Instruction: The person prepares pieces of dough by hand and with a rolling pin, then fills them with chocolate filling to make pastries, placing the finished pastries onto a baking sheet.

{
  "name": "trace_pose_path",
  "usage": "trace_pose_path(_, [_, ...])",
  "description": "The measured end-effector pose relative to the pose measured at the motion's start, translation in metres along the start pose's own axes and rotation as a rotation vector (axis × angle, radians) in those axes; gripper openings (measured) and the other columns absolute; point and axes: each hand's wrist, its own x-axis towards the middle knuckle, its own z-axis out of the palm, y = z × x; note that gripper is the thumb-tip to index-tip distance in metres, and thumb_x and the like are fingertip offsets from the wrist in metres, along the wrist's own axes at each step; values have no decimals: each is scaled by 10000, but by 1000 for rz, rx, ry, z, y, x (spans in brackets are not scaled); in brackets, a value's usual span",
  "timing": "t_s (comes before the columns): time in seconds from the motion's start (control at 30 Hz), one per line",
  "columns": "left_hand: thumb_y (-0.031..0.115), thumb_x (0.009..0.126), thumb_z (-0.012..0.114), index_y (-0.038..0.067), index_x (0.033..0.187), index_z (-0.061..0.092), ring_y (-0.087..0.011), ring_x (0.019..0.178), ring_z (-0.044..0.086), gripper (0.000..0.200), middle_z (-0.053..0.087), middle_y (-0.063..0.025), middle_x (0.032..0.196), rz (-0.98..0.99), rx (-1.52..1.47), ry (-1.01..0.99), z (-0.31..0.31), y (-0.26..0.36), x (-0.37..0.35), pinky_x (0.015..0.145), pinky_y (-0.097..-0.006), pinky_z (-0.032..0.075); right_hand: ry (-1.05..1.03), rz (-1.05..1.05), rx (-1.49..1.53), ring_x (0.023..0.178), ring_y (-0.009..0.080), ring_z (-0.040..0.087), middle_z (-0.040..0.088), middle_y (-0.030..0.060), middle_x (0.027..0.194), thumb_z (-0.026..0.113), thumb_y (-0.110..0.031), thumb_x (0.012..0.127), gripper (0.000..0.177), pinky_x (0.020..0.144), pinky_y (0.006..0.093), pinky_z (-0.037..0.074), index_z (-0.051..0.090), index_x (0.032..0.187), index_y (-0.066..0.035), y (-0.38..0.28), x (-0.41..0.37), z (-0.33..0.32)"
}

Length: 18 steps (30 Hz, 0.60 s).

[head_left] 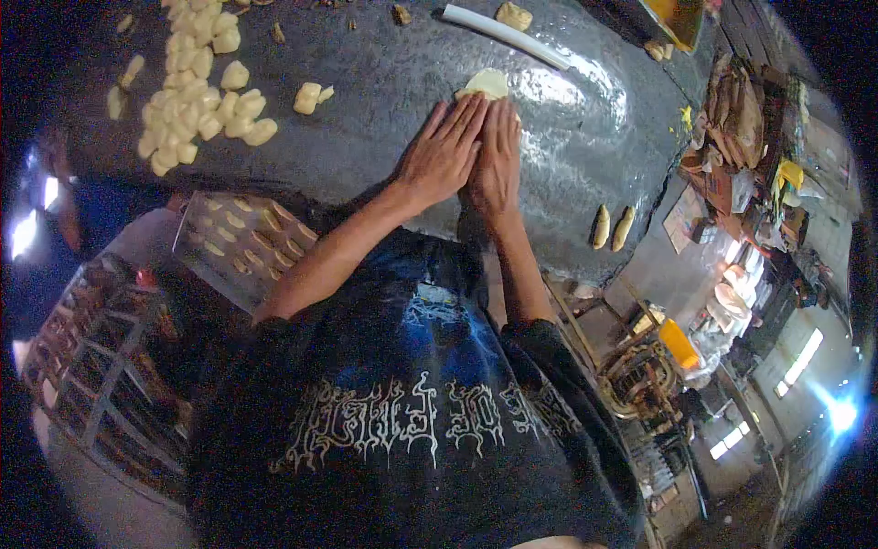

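My left hand (441, 161) and my right hand (497, 169) lie side by side on the dark worktop, fingers stretched out flat and pointing away from me. Beneath their fingertips is a flattened piece of pale dough (485, 84); its far edge shows, and the rest is hidden under the fingers. Neither hand grips anything. Left of my hands sits a small dough lump (309, 97), and beyond it is a large heap of dough pieces (192, 110). Two shaped dough rolls (601, 227) rest near the right edge of the worktop.
A pale tube (503, 37) lies past my hands, with another dough lump (514, 16) close by. At lower left, a metal tray (212, 245) carries rows of shaped dough beside a metal rack (101, 375). Cluttered goods and an orange object (679, 343) stand to the right.
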Motion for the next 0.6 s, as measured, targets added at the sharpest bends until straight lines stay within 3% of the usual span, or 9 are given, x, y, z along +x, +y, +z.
trace_pose_path(0.07, [336, 1066, 399, -56, 1566, 197, -358, 1511, 262, 667, 264, -194, 1636, -60, -408, 144, -18, 4, 9, 1230, -533, 174, 44, 63, -85, 1523, 420, 184, 231, 269, 1624, 369, -393, 1045, 702, 1238, 552, 104, 209, 1562, 56, -1, -3, -21])
trace_pose_path(0.1, [310, 1061, 415, -46, 1555, 236, -358, 1505, 276, 635, 284, -192, 1628, -105, -461, 119, -4, -30, 34, 1227, -521, 191, -13, 106, -112, 1523, 420, 184, 232, 271, 1622, 374, -398, 1044, 708, 1235, 558, 104, 210, 1559, 60, 8, 31, -1])
trace_pose_path(0.17, [259, 1052, 448, -26, 1532, 315, -357, 1494, 302, 574, 322, -188, 1613, -125, -465, 252, -6, -54, 76, 1222, -498, 225, 57, 78, -205, 1523, 419, 186, 236, 276, 1619, 384, -407, 1041, 721, 1230, 571, 103, 211, 1554, 69, 27, 74, -5])
trace_pose_path(0.27, [518, 1069, 286, -65, 1581, 111, -375, 1541, 126, 795, 136, -199, 1668, -137, -295, 75, -7, -80, 115, 1248, -519, 77, 78, 116, -297, 1499, 432, 238, 300, 275, 1592, 425, -382, 1033, 671, 1196, 631, 98, 303, 1521, 63, 51, 114, -8])
trace_pose_path(0.37, [474, 1073, 323, -73, 1574, 149, -386, 1527, 178, 762, 164, -203, 1661, -149, -286, 136, -9, -93, 130, 1245, -511, 104, 33, 138, -363, 1525, 389, 203, 305, 232, 1608, 423, -437, 1034, 636, 1204, 622, 105, 401, 1464, 31, 64, 127, -20])
trace_pose_path(0.4, [427, 1080, 324, -82, 1564, 180, -387, 1520, 201, 717, 202, -225, 1645, -170, -350, 170, -12, -94, 132, 1245, -503, 120, 29, 91, -520, 1472, 388, 318, 370, 211, 1577, 475, -421, 1024, 587, 1186, 611, 180, 449, 1429, 4, 62, 126, -22])
trace_pose_path(0.5, [386, 1083, 337, -89, 1555, 202, -387, 1517, 209, 683, 234, -243, 1628, -73, -598, 152, -23, -104, 119, 1245, -499, 126, 35, 134, -241, 1360, 392, 455, 477, 199, 1493, 550, -406, 1004, 586, 1142, 582, 276, 461, 1431, -14, 42, 100, -35])
trace_pose_path(0.53, [339, 1081, 357, -90, 1549, 221, -384, 1516, 213, 649, 264, -251, 1614, -70, -620, 149, -25, -102, 108, 1247, -496, 126, 96, 91, -181, 1239, 397, 540, 559, 180, 1404, 625, -341, 967, 564, 1065, 541, 370, 488, 1429, -50, 31, 93, -37])
trace_pose_path(0.6, [299, 1049, 453, -8, 1486, 387, -368, 1479, 309, 539, 356, -207, 1580, -89, -655, 291, -12, -96, 87, 1219, -485, 223, 147, -9, -202, 1189, 373, 570, 618, 162, 1252, 661, -264, 930, 503, 1031, 492, 417, 536, 1385, -89, 32, 101, -30])
